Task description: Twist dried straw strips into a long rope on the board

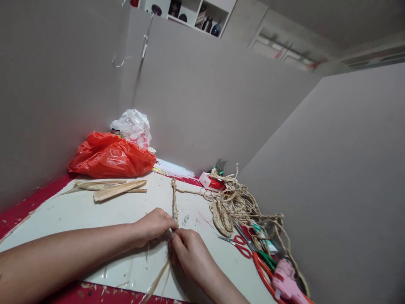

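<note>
My left hand (pixel 154 226) and my right hand (pixel 190 253) meet at the middle of a white board (pixel 79 215). Both pinch a twisted straw rope (pixel 174 198) where the finished braid ends. The braided part runs away from my hands toward the far wall, then bends right to a loose heap of the same rope (pixel 234 204). Untwisted straw strands (pixel 160 278) trail from under my hands toward the near edge. Both hands are closed on the rope.
Dried husk strips (pixel 114 188) lie at the left, behind them a red plastic bag (pixel 109 156) and a white bag (pixel 134 126). At the right lie red-handled scissors (pixel 240 245), orange-handled shears (pixel 262 270), a pink glue gun (pixel 286 280) and a red box (pixel 211 181). Grey partition walls close in.
</note>
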The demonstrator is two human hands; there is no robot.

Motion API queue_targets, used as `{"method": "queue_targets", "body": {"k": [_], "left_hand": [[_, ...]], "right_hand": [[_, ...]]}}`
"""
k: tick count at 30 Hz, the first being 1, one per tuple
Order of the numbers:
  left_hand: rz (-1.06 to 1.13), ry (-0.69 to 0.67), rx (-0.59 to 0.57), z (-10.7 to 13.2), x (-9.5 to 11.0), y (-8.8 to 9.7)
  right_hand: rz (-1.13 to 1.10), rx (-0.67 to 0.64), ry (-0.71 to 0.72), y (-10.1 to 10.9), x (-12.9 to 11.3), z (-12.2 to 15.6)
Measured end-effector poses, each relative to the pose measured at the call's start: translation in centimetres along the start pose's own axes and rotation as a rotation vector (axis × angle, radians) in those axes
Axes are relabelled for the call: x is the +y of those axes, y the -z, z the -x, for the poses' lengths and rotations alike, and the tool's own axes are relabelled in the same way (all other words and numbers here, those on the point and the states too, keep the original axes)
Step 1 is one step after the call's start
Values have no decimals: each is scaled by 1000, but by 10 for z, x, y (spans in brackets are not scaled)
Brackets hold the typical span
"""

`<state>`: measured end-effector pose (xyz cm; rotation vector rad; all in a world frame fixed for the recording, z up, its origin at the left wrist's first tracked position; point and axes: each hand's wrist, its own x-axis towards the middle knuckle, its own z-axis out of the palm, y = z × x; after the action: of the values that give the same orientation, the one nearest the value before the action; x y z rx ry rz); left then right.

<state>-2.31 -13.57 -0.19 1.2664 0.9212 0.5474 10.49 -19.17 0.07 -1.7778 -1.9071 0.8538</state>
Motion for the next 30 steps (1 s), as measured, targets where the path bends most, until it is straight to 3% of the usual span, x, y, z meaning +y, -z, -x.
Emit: {"method": "queue_targets", "body": {"k": [2,4,7,11,13,15,18,22,26,30], "left_hand": [[2,-8,-12,1,1,1],[20,-12,-19,3,3,2],[106,-7,-69,5,9,7],[194,16,-157,7,16,12],[203,16,-191,7,17,14],[191,-2,-220,5,15,16],[138,-23,-227,1,10,19],[-70,-89,-215,-3,5,23],[-245,-140,-149,-4,4,23],[-435,-206,-110,-2,6,24]], "right_hand": [[148,47,102,-4,-3,13],[221,-8,179,-1,-7,25],[81,-95,168,18,-9,30],[-295,220,47,41,-2,9],[-512,132,5,41,3,-4],[-680,-75,-29,36,5,-13],[-740,-278,-82,28,5,-20],[-637,-359,-122,31,10,-23],[-733,-450,-160,31,18,-24],[-849,-390,-197,21,19,-24]]}}
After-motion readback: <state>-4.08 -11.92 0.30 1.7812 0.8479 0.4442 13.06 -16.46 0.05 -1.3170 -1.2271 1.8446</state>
